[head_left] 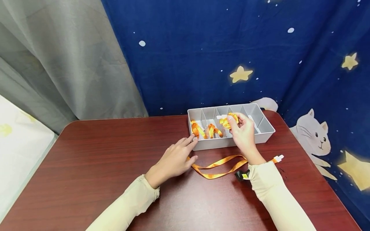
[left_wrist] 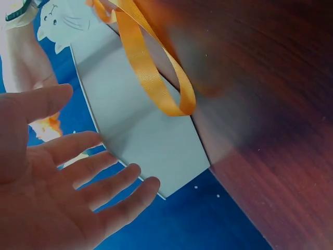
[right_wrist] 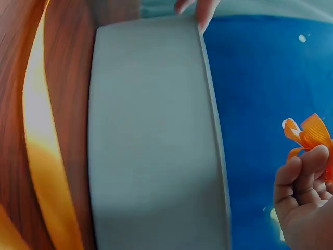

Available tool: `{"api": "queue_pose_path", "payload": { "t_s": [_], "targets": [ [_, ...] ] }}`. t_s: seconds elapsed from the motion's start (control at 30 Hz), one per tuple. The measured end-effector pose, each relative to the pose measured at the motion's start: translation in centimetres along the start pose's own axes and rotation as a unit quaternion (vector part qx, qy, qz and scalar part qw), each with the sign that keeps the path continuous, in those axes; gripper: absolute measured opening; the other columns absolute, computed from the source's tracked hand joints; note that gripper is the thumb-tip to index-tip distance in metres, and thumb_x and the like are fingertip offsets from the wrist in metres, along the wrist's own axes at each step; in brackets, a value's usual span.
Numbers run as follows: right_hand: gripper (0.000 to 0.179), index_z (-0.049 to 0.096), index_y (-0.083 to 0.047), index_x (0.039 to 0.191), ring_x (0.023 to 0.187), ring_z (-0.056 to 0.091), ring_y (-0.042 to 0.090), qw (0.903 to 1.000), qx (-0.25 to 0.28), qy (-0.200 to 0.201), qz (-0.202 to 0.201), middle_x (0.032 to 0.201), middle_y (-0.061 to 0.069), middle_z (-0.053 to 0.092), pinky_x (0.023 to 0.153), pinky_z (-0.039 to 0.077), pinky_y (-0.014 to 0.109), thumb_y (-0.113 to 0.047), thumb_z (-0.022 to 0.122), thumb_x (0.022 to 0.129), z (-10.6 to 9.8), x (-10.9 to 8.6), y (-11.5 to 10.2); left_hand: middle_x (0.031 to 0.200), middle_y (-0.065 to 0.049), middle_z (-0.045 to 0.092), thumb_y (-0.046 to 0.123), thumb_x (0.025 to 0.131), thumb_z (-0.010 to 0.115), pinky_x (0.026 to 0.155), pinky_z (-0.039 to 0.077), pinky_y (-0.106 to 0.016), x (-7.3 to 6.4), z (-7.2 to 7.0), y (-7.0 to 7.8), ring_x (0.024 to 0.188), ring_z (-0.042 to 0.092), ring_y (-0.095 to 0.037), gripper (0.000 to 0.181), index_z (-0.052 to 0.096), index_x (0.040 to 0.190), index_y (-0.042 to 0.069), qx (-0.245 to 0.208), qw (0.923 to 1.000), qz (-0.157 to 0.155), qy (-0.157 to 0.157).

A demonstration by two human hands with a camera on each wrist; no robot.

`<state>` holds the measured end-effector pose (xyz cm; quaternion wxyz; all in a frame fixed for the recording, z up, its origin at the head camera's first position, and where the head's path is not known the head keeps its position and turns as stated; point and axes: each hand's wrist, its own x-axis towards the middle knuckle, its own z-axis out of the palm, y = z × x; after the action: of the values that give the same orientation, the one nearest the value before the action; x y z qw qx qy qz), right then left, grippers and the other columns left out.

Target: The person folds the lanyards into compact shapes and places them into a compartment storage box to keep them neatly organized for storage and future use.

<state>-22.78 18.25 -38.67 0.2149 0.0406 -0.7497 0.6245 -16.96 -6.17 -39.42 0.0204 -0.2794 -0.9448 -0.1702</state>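
Your right hand [head_left: 245, 133] pinches a folded bundle of orange ribbon [head_left: 229, 122] above the grey plastic divided box [head_left: 216, 144]; your fingers hide part of it, white tip [head_left: 221, 116] pointing left. Your left hand [head_left: 174, 158], fingers extended, rests at the box's near left corner. On the dark-red wooden table [head_left: 101, 154], an orange ribbon loop [head_left: 212, 176] runs left to right, white clip [head_left: 279, 158] rightward, your right sleeve [head_left: 264, 179] covering a stretch.
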Motion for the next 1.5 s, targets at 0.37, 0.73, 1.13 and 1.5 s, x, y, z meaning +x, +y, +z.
{"api": "queue_pose_path", "payload": {
  "t_s": [0.37, 0.73, 1.13, 1.5],
  "targets": [
    [0.014, 0.072, 0.006, 0.096, 0.065, 0.055, 0.01, 0.9772, -0.18, 0.076, -0.083, 0.082, 0.019, 0.07, 0.058, 0.04, 0.014, -0.006, 0.067, 0.092, -0.6, 1.3, 3.2, 0.158, -0.01, 0.036, 0.032, 0.095, 0.066, 0.097, 0.044, -0.062, 0.0, 0.2, 0.1, 0.135, 0.046, -0.034, 0.061, 0.047, 0.148, 0.007, 0.004, 0.9999, -0.002, -0.012],
    [0.017, 0.074, -0.007, 0.098, 0.075, 0.065, 0.04, 0.9263, -0.36, 0.054, -0.098, 0.086, 0.015, 0.073, 0.059, 0.045, 0.052, -0.021, 0.07, 0.09, -0.3, 1.6, 4.0, 0.158, -0.011, 0.035, 0.031, 0.095, 0.066, 0.096, 0.048, -0.053, 0.0, 0.1, -0.2, 0.133, 0.048, -0.03, 0.062, 0.046, 0.149, 0.007, 0.003, 0.9999, 0.009, -0.011],
    [0.021, 0.075, -0.012, 0.104, 0.075, 0.065, 0.041, 0.9032, -0.422, -0.009, -0.078, 0.093, 0.015, 0.074, 0.058, 0.046, 0.052, -0.025, 0.072, 0.088, -0.2, 1.6, 4.0, 0.158, -0.012, 0.035, 0.031, 0.096, 0.065, 0.095, 0.049, -0.052, 0.0, 0.2, -0.2, 0.129, 0.052, -0.03, 0.061, 0.046, 0.148, 0.006, 0.003, 0.9999, 0.009, -0.013],
    [0.028, 0.076, -0.013, 0.106, 0.075, 0.065, 0.041, 0.8996, -0.432, -0.014, -0.061, 0.088, 0.013, 0.074, 0.057, 0.046, 0.051, -0.032, 0.076, 0.085, -0.1, 1.7, 3.9, 0.156, -0.014, 0.037, 0.03, 0.095, 0.066, 0.094, 0.049, -0.052, 0.0, 0.1, -0.1, 0.124, 0.055, -0.033, 0.061, 0.047, 0.147, 0.005, 0.003, 0.9999, 0.01, -0.01]
  ]
}}
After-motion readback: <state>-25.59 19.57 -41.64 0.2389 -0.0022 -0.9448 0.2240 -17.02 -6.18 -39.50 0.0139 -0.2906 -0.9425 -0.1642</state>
